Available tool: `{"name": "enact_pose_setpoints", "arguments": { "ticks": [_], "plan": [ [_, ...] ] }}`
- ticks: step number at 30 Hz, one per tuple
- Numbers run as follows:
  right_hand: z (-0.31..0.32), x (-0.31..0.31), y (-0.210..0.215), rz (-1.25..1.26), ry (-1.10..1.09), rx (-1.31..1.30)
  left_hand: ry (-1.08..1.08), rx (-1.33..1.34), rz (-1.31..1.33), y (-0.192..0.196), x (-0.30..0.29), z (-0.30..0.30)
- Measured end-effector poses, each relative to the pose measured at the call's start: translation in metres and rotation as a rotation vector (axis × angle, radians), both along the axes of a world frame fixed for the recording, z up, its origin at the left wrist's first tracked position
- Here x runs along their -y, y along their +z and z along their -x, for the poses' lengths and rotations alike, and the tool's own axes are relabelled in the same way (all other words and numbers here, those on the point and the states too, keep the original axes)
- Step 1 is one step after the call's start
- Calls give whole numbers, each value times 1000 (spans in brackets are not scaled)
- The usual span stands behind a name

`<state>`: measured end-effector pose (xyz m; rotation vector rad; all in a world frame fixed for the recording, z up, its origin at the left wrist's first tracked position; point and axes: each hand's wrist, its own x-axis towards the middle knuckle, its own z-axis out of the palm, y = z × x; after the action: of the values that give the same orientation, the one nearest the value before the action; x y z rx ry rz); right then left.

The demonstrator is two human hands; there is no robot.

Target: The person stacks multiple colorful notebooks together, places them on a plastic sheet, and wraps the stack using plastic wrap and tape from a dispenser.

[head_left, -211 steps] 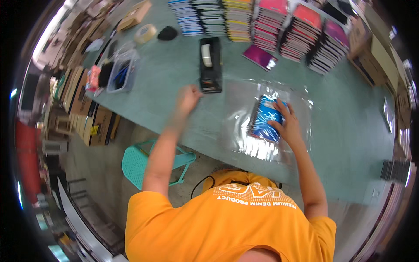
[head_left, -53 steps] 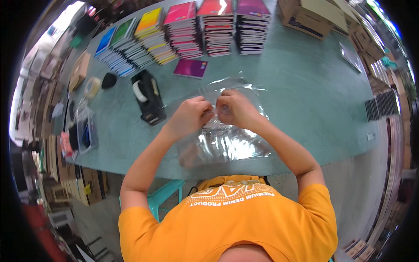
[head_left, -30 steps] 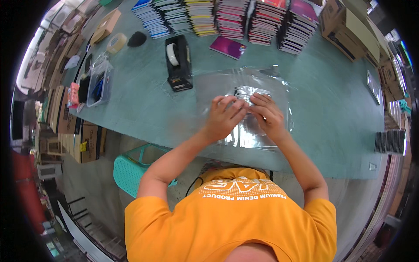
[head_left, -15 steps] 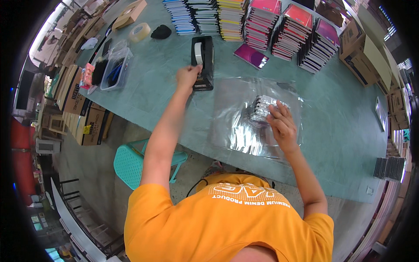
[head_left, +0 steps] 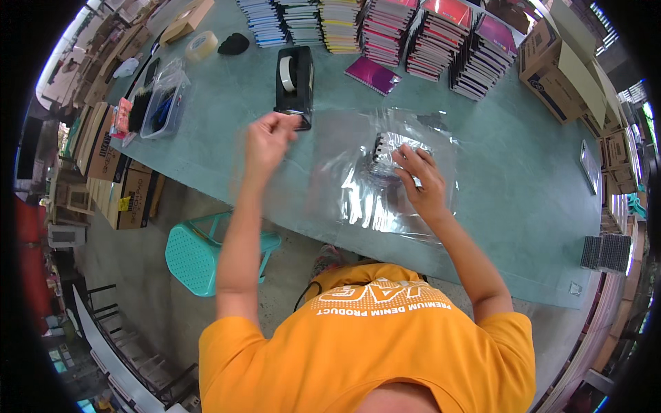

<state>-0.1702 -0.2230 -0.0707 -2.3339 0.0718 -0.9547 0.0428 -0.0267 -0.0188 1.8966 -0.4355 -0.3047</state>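
Note:
My left hand (head_left: 267, 141) is closed in a pinch at the near end of a black tape dispenser (head_left: 303, 76), slightly smeared by motion. A strip of clear tape seems to be between its fingertips, though it barely shows. The dispenser carries a roll of tape (head_left: 286, 73). My right hand (head_left: 425, 184) rests with fingers stretched out on a small spiral-bound notebook bundle (head_left: 381, 153), partly hiding it. Shiny clear plastic film (head_left: 334, 172) covers the bundle and spreads flat around it on the green table (head_left: 513, 206).
Tall stacks of coloured notebooks (head_left: 382, 34) line the far side, with one purple notebook (head_left: 372, 75) lying before them. An open carton (head_left: 551, 72) stands at right. A clear bin (head_left: 165, 110), a tape roll (head_left: 202, 45) and a black object (head_left: 233, 44) are at left. A turquoise stool (head_left: 193, 258) stands below.
My left hand has drawn back from the dispenser's roll toward me, past its near end. The right hand stays on the wrapped bundle. The whole view has shifted slightly.

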Motion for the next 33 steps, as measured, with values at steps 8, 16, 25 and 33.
{"name": "enact_pose_setpoints", "arguments": {
  "ticks": [8,16,25,33],
  "plan": [
    [-2,-5,9,-9,41,21,-146,-403,362,-40,67,141],
    [5,3,13,-64,131,-40,-15,46,68,-76,72,142],
    [-48,52,64,-225,42,-463,-480,-106,-109,-80,52,176],
    [-27,42,101,-542,214,-444,-456,-951,606,-103,68,192]
  ]
}}
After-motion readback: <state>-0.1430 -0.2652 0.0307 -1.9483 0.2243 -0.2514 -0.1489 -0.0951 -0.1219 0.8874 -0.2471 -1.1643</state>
